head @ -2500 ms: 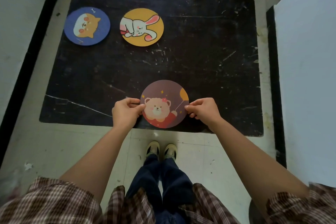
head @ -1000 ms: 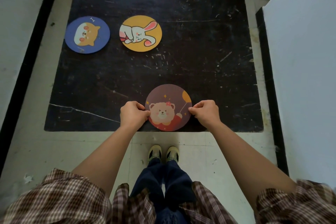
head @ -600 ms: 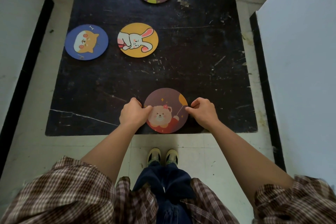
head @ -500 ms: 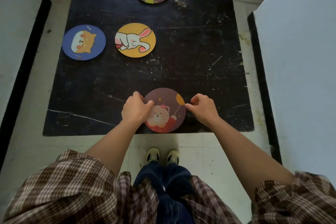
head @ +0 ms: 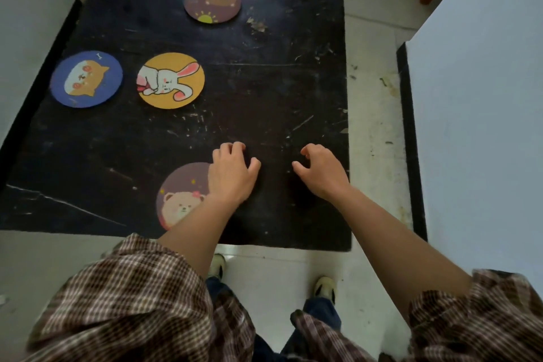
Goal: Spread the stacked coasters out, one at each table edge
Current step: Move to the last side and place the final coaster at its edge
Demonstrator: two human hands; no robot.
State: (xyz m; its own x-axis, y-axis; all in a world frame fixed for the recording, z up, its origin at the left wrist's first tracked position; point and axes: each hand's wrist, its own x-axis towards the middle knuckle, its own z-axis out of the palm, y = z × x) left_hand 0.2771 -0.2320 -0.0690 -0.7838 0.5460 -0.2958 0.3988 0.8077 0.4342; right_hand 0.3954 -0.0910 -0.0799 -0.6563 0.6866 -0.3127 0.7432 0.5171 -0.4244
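A purple bear coaster (head: 180, 200) lies flat near the front edge of the black table (head: 264, 91), partly hidden by my left forearm. My left hand (head: 232, 175) hovers above its right side, fingers curled and apart, holding nothing. My right hand (head: 320, 173) is empty too, loosely open over bare tabletop near the right edge. A yellow rabbit coaster (head: 171, 80) sits left of the table's middle. A blue cat coaster (head: 86, 79) lies by the left edge, and a brown bear coaster (head: 212, 0) by the far edge.
White panels (head: 482, 97) with black edging stand close to the table on the right, and another white surface (head: 17, 38) on the left. Pale tiled floor surrounds the table. My feet (head: 323, 288) stand just below the front edge.
Both hands have let go of the purple bear coaster and lifted up and to the right. The coaster stays at the front edge. My view has shifted right.
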